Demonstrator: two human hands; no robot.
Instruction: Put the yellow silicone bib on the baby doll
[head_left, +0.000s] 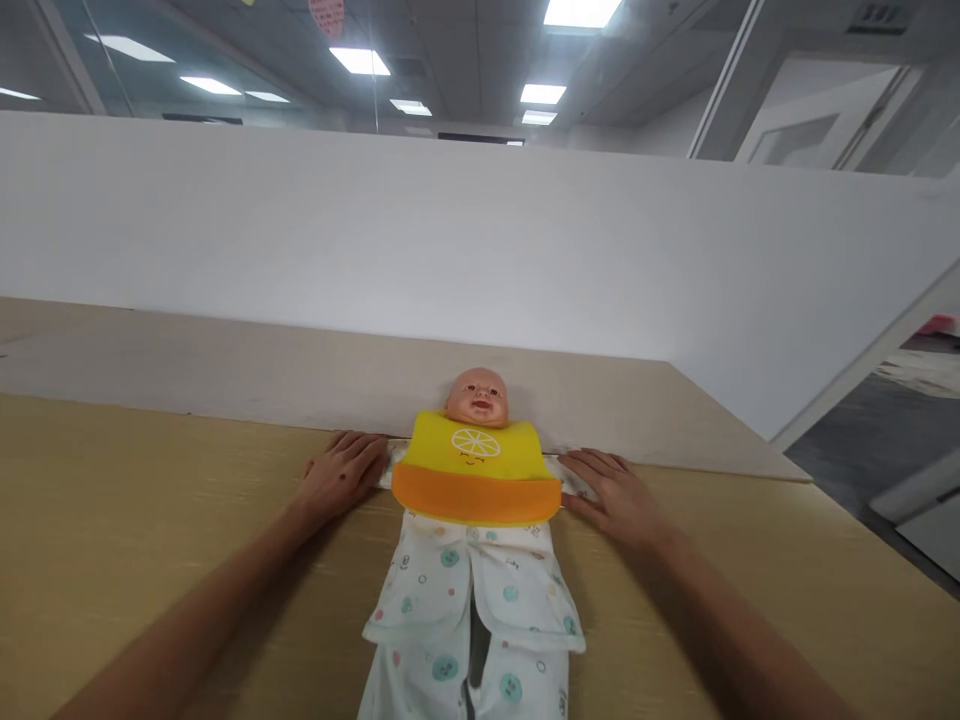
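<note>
A baby doll (478, 392) lies face up in the middle of the view, its head on a grey-beige cloth. Over its chest is a yellow bib (435, 445) with a white citrus slice print and an orange pocket. Below the bib shows a white printed baby outfit (427, 580), a jacket over trousers. My left hand (345, 470) rests flat at the sleeve on the picture's left, fingers stretched out. On the other side my right hand (611, 492) lies over the opposite sleeve, fingers extended, with the thumb close to the bib's edge. The sleeve ends are partly hidden under my fingers.
The tan tabletop (150, 500) spreads to both sides. The grey-beige cloth (262, 370) runs along its back, against a white partition (375, 230). Glass panels rise above the partition. Past the table's right edge the dark floor (840, 430) shows.
</note>
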